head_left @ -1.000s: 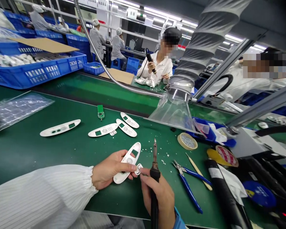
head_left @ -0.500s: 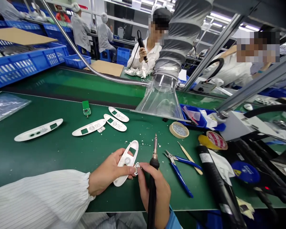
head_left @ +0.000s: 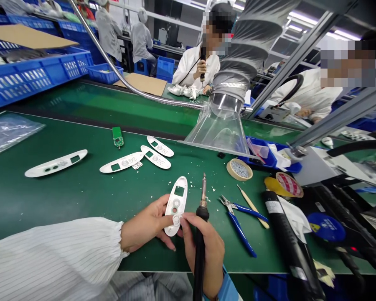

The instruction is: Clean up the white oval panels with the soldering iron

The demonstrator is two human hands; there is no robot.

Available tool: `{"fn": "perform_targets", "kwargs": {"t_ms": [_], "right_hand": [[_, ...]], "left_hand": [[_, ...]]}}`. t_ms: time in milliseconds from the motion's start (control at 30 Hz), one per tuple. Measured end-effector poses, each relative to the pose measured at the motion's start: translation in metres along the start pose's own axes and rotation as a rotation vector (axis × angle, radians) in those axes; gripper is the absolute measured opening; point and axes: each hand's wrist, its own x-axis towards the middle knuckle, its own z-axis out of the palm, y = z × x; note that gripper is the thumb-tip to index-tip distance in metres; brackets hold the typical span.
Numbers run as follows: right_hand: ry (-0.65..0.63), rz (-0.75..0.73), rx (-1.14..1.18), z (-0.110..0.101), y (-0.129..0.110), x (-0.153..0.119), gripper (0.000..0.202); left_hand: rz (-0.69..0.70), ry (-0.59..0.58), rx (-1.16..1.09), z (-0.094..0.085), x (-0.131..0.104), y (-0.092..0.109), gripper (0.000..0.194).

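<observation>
Since the earlier frame, the shell [head_left: 176,205] has been turned more upright in the left hand [head_left: 147,226], fingers closed on it, long axis pointing away. A soldering iron [head_left: 201,234] is gripped by the right hand [head_left: 207,251], just right of it.

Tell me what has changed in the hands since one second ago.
The left hand turned the white cover more upright. The small ring earlier at the right hand's fingertips now sits pressed on the cover. The right hand still holds the soldering iron, tip up.
</observation>
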Motion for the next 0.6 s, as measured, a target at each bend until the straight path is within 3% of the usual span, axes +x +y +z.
{"fn": "perform_targets", "kwargs": {"t_ms": [300, 600], "right_hand": [[-0.117, -0.154, -0.014, -0.0035, 0.0067, 0.0048, 0.025], [-0.160, -0.179, 0.043, -0.0030, 0.0084, 0.0036, 0.026]], "left_hand": [[-0.038, -0.112, -0.005, -0.0016, -0.0022, 0.0038, 0.051], [-0.045, -0.137, -0.004, -0.0022, -0.0006, 0.0033, 0.037]]}}
